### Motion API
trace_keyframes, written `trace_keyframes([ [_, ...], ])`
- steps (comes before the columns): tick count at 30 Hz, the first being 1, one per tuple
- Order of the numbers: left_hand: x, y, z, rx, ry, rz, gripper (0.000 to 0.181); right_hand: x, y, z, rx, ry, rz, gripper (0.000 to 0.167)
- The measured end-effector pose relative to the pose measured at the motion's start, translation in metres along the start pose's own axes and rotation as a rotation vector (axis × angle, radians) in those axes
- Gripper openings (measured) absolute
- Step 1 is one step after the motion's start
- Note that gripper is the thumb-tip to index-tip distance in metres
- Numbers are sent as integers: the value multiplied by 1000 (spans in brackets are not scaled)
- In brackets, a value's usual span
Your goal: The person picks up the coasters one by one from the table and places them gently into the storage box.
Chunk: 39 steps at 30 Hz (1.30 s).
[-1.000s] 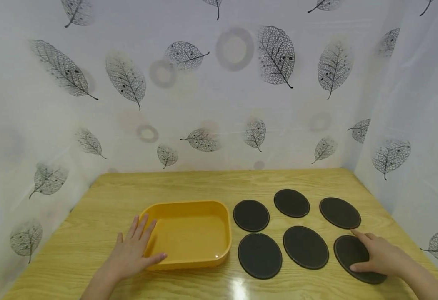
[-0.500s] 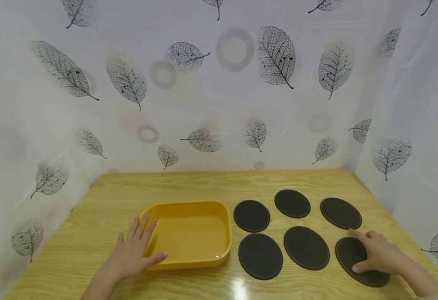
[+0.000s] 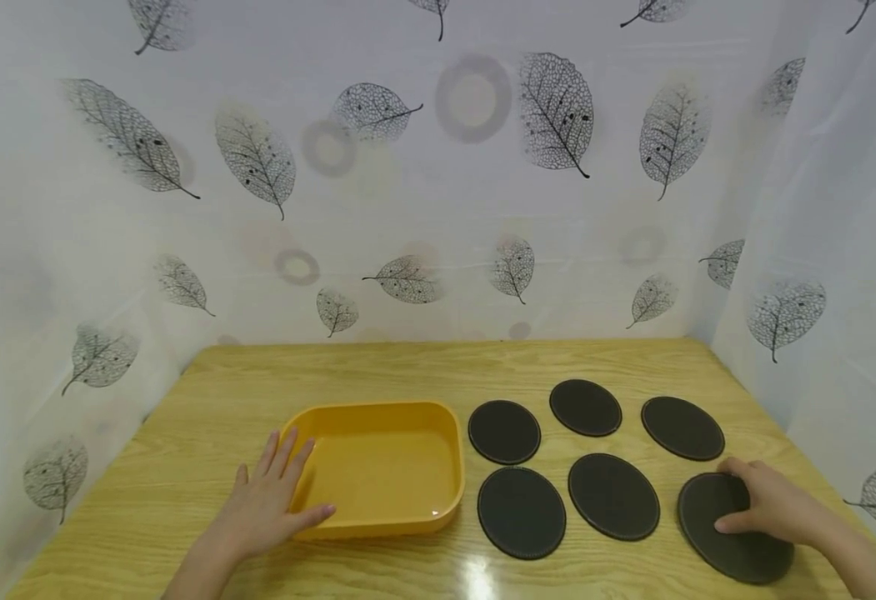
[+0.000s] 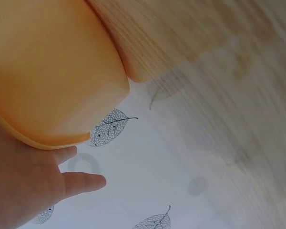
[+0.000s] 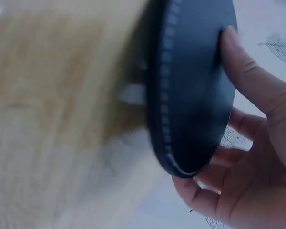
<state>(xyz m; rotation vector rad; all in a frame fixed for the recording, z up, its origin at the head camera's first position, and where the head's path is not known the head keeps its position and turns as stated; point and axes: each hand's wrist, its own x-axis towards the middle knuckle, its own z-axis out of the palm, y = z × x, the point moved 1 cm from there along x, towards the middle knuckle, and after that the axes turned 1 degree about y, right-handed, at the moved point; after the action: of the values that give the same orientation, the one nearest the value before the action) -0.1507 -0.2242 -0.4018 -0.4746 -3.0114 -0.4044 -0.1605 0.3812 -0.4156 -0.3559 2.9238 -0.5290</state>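
At the table's right side my right hand (image 3: 778, 508) pinches a round black coaster (image 3: 730, 542) with a stitched rim. In the right wrist view the thumb presses one face of that coaster (image 5: 195, 95), the fingers curl behind it, and it appears raised off the wood. My left hand (image 3: 261, 504) rests with spread, straight fingers on the left end of a yellow rectangular tray (image 3: 458, 475). From the left wrist, the tray's outer wall (image 4: 62, 71) hides some of that hand's fingers. Several more coasters lie flat between the tray and my right hand, one of them (image 3: 522, 512) near the tray.
The pale wooden table (image 3: 377, 371) ends at a white leaf-printed curtain (image 3: 438, 208) behind and on both sides. Two coasters lie nearest the held one: a back right coaster (image 3: 683, 427) and a front middle coaster (image 3: 613, 497).
My right hand has shifted slightly right, and its coaster has slid right and come up off the table. The left hand and tray stay where they were.
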Motion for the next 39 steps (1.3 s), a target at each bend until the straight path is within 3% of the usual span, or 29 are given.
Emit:
trace_keyframes([
  [4,0,0,-1,-1,-7,-5,86,-2,1,-7,89,-73,-31,56],
  [7,-1,0,-1,-2,-11,-11,86,-5,3,-11,193,-99,-102,45],
  [10,-2,0,-2,5,-7,-15,87,-9,5,-14,339,-95,-222,40],
  [12,-2,0,-2,19,1,-11,87,-10,5,-15,371,-58,-261,44],
  [14,-2,0,-2,33,10,-7,87,-11,4,-16,357,2,-242,46],
  [18,-3,0,-2,46,16,-1,87,-12,-2,-16,321,108,-118,47],
  [25,-3,0,-3,50,22,8,87,-5,-22,-16,505,150,105,55],
  [27,-3,0,-4,55,31,18,87,-2,-30,-15,560,166,132,55],
  [30,-2,-1,-4,64,46,37,88,5,-43,-12,726,187,131,45],
  [34,-1,-2,-2,64,44,51,88,13,-58,-9,1010,168,64,39],
  [39,1,-2,0,51,23,58,87,19,-78,-5,1195,103,-68,42],
])
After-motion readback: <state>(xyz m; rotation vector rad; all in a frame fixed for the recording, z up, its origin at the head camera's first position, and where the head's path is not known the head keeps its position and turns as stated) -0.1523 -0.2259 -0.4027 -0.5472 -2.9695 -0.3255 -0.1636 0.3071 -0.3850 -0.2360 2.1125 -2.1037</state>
